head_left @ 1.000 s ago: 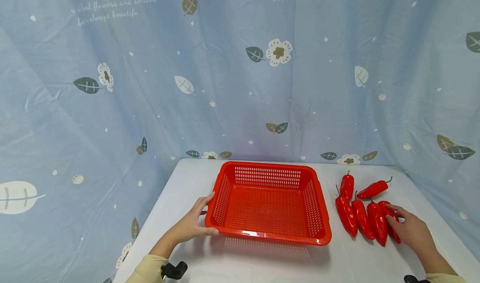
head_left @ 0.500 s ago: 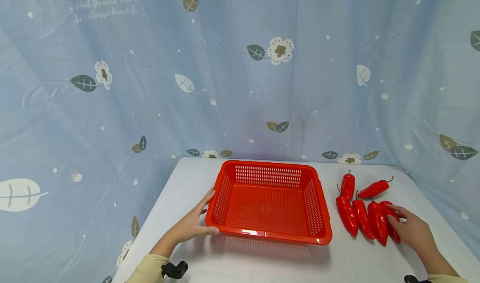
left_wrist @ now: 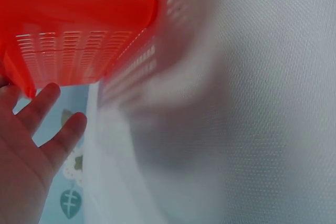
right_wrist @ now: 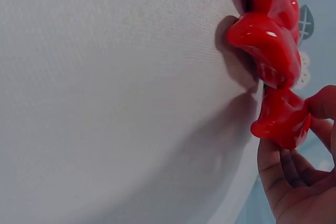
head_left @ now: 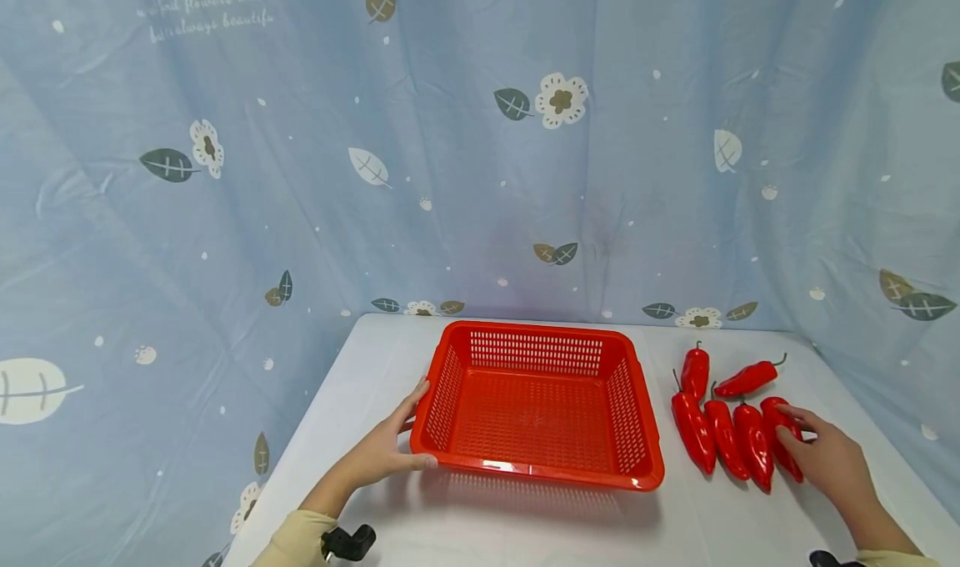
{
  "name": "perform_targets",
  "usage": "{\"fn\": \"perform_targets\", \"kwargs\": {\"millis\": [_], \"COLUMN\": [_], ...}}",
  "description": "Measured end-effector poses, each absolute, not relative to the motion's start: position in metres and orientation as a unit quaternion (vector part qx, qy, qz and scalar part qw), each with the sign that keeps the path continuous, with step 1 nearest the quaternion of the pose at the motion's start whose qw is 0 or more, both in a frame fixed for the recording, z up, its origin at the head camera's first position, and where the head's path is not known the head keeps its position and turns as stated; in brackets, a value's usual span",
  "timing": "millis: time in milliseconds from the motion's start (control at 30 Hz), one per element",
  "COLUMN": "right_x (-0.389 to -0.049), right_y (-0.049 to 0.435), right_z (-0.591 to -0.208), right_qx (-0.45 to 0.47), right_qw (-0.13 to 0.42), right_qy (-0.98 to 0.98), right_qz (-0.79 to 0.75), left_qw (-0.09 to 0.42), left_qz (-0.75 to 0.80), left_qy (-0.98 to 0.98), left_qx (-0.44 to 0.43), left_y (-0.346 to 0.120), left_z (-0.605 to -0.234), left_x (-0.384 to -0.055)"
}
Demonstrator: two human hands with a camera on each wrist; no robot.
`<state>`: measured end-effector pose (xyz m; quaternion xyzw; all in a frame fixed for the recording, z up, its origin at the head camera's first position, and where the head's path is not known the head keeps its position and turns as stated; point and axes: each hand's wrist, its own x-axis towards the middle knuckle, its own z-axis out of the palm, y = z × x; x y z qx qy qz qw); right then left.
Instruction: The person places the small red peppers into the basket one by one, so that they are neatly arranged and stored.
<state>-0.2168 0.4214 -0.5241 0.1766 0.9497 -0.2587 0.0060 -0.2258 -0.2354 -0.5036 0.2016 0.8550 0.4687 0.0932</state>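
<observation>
A red plastic basket (head_left: 528,417) with slotted sides stands on the white table. At its left front corner is my left hand (head_left: 386,448), thumb along the front rim and fingers extended along the left side; in the left wrist view, spread fingers (left_wrist: 65,135) reach past the basket wall. My right hand (head_left: 832,463) pinches a glossy red chili pepper (head_left: 777,421) at the right end of the group, thumb on one side and fingers on the other in the right wrist view. Beside it lies another red chili pepper (head_left: 753,446).
Several more red chili peppers lie close together to the left and behind, among them one at the left (head_left: 693,434) and one lying aslant at the back (head_left: 747,379). A blue patterned curtain (head_left: 480,175) hangs behind the white table (head_left: 525,534).
My right hand has shifted slightly to the right with the pinched chili pepper, which now sits a little apart from its neighbour. My left hand and the basket have stayed in place.
</observation>
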Motion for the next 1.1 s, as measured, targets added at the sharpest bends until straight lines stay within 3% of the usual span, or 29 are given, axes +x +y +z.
{"fn": "perform_targets", "kwargs": {"millis": [333, 1100], "right_x": [-0.218, -0.221], "right_y": [0.42, 0.4], "right_z": [-0.517, -0.505], "right_qx": [0.162, 0.114], "right_qw": [-0.034, -0.032], "right_qy": [0.95, 0.953], "right_qz": [-0.265, -0.279], "left_qw": [0.093, 0.101], "left_qz": [0.463, 0.474], "left_qy": [0.861, 0.855], "left_qx": [0.187, 0.183], "left_y": [-0.235, -0.235], "left_z": [-0.503, -0.508], "left_x": [-0.225, -0.226]}}
